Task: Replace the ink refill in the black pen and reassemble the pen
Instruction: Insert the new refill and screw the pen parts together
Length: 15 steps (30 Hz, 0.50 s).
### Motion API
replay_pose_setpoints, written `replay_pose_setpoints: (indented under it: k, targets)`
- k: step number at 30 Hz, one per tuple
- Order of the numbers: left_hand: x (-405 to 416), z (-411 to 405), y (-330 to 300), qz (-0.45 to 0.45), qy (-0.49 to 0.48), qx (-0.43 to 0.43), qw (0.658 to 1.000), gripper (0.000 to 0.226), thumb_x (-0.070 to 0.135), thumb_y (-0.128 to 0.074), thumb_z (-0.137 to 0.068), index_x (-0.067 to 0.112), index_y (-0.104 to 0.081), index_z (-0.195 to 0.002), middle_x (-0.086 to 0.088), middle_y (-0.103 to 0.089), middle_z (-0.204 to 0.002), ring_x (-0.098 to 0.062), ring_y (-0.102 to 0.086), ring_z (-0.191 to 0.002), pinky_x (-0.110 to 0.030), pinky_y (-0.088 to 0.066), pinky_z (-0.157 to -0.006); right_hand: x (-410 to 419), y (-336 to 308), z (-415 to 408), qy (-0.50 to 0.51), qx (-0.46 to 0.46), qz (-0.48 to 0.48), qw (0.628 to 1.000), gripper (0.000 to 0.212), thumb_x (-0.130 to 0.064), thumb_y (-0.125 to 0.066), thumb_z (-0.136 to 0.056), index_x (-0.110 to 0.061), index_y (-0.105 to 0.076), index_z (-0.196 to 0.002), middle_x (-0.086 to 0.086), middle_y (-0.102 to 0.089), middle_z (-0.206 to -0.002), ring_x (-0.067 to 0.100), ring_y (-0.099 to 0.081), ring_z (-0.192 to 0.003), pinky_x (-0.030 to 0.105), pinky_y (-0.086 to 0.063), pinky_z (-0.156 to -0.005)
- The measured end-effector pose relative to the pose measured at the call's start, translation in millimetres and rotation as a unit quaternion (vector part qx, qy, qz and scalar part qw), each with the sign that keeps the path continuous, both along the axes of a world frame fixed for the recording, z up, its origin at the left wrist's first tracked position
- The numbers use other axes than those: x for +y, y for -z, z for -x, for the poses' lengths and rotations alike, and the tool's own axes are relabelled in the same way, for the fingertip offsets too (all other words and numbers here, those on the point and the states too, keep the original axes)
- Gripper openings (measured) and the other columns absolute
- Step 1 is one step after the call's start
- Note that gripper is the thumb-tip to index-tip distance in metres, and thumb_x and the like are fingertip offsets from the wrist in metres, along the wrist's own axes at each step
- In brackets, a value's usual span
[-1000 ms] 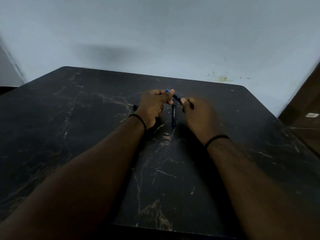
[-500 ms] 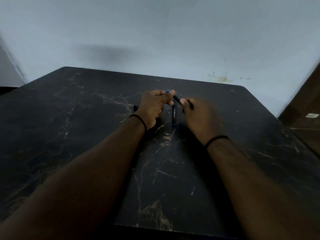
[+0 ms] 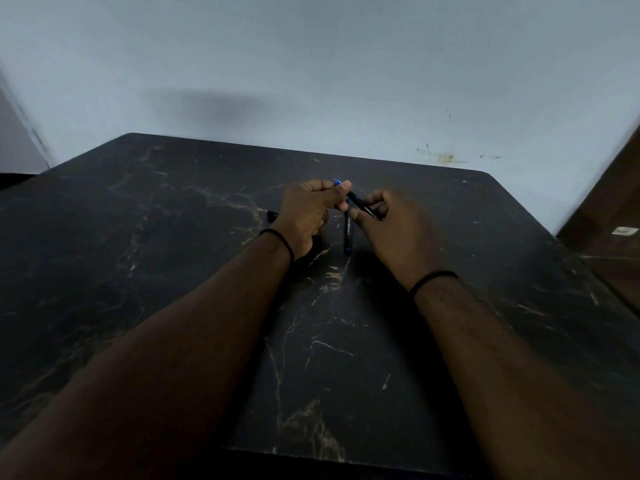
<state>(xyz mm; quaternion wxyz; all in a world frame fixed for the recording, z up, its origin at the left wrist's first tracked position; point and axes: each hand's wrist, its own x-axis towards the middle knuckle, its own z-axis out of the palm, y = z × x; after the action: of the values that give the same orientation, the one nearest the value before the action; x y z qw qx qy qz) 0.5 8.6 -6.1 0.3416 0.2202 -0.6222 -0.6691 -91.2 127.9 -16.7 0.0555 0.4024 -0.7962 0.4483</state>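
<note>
- Fingers: left hand pinches the blue-tipped end of the black pen; right hand grips its other end.
- Black pen: held above the table, toward the far edge.
- Second pen: lying below the hands.
- Small dark piece: left of the left hand.

Black pen: slim barrel, blue far end | tilted, raised off table | second pen part: flat beneath, blue-tipped

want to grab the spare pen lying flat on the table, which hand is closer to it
About equal, the right slightly nearer. The spare pen lies in the gap between them: right hand just to its right, left hand just to its left. Both hold the black pen above it.
</note>
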Motion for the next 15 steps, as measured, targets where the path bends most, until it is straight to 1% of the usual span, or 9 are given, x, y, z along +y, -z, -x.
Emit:
replay_pose_setpoints:
  k: [2,5,6,8,9,10,12,13,15]
  targets:
    - [0.3,0.5,-0.1,-0.001,-0.003,-0.004,1.000,0.017,0.022,-0.068,-0.091,0.005,-0.069,-0.088,-0.006,-0.064,-0.066,-0.009,-0.025,-0.035,-0.014,-0.019,-0.033,2.0,0.7,0.5,0.005,0.004,-0.001,1.000,0.017,-0.034,-0.073,-0.085,-0.027,-0.059,-0.089,-0.010,-0.059,-0.076,0.009,-0.055,-0.070,0.027,-0.041,-0.059]
    - [-0.6,0.4,0.2,0.001,-0.004,-0.004,1.000,0.016,0.022,-0.068,-0.091,0.007,-0.068,-0.086,-0.005,-0.064,-0.065,-0.009,-0.026,-0.035,-0.015,-0.020,-0.033,3.2,-1.7,0.3,0.001,0.015,-0.011,1.000,0.013,-0.031,-0.067,-0.090,-0.022,-0.061,-0.083,-0.005,-0.061,-0.073,0.014,-0.056,-0.069,0.029,-0.041,-0.059]
    - [-0.8,0.4,0.4,0.001,-0.002,-0.004,1.000,0.016,0.022,-0.068,-0.091,0.007,-0.068,-0.085,-0.005,-0.064,-0.065,-0.009,-0.026,-0.036,-0.015,-0.020,-0.033,2.9,-2.4,0.0,-0.002,0.018,-0.018,1.000,0.016,-0.031,-0.063,-0.093,-0.020,-0.063,-0.082,-0.004,-0.061,-0.072,0.016,-0.057,-0.069,0.029,-0.041,-0.059]
    - [-1.3,0.1,0.8,0.000,-0.001,-0.004,1.000,0.016,0.023,-0.067,-0.091,0.009,-0.069,-0.084,-0.004,-0.065,-0.065,-0.009,-0.026,-0.036,-0.015,-0.020,-0.033,1.8,-3.6,-1.1,0.002,0.042,-0.045,0.998,0.026,-0.034,-0.055,-0.099,-0.020,-0.062,-0.078,-0.003,-0.057,-0.066,0.019,-0.056,-0.067,0.027,-0.034,-0.054]
    - [-1.5,0.3,1.1,0.000,0.000,-0.005,1.000,0.016,0.023,-0.067,-0.092,0.009,-0.069,-0.083,-0.004,-0.065,-0.066,-0.009,-0.026,-0.036,-0.015,-0.020,-0.033,1.2,-4.4,-1.8,0.006,0.049,-0.051,0.997,0.029,-0.035,-0.052,-0.100,-0.021,-0.060,-0.077,-0.004,-0.055,-0.065,0.018,-0.055,-0.066,0.026,-0.031,-0.052]
    - [-1.7,0.6,1.3,0.001,0.001,-0.005,1.000,0.017,0.023,-0.067,-0.092,0.009,-0.069,-0.082,-0.005,-0.065,-0.066,-0.008,-0.026,-0.036,-0.015,-0.020,-0.033,0.9,-4.7,-2.5,0.004,0.046,-0.046,0.998,0.026,-0.036,-0.052,-0.100,-0.023,-0.061,-0.079,-0.005,-0.055,-0.066,0.017,-0.055,-0.067,0.026,-0.031,-0.053]
    - [-1.5,1.5,1.4,0.001,0.002,-0.001,1.000,0.017,0.022,-0.067,-0.092,0.008,-0.069,-0.083,-0.006,-0.064,-0.066,-0.008,-0.025,-0.035,-0.014,-0.019,-0.033,1.1,-4.1,-2.8,-0.004,0.007,-0.006,1.000,0.013,-0.036,-0.061,-0.095,-0.024,-0.064,-0.094,-0.009,-0.059,-0.078,0.013,-0.057,-0.074,0.026,-0.038,-0.060]
    - [-1.4,1.8,1.4,-0.001,0.002,0.000,1.000,0.017,0.021,-0.067,-0.092,0.006,-0.068,-0.085,-0.007,-0.064,-0.067,-0.007,-0.025,-0.034,-0.013,-0.018,-0.033,1.9,-3.6,-3.3,-0.003,-0.007,0.010,1.000,0.015,-0.034,-0.068,-0.090,-0.023,-0.063,-0.100,-0.009,-0.059,-0.083,0.011,-0.057,-0.076,0.027,-0.042,-0.064]
    - [-1.1,2.5,1.3,-0.005,-0.001,0.000,1.000,0.018,0.021,-0.067,-0.092,0.003,-0.068,-0.088,-0.007,-0.064,-0.067,-0.007,-0.025,-0.033,-0.014,-0.018,-0.032,3.8,-2.5,-3.7,0.006,-0.005,0.019,1.000,0.020,-0.026,-0.075,-0.084,-0.024,-0.058,-0.097,-0.010,-0.059,-0.084,0.012,-0.058,-0.077,0.030,-0.046,-0.066]
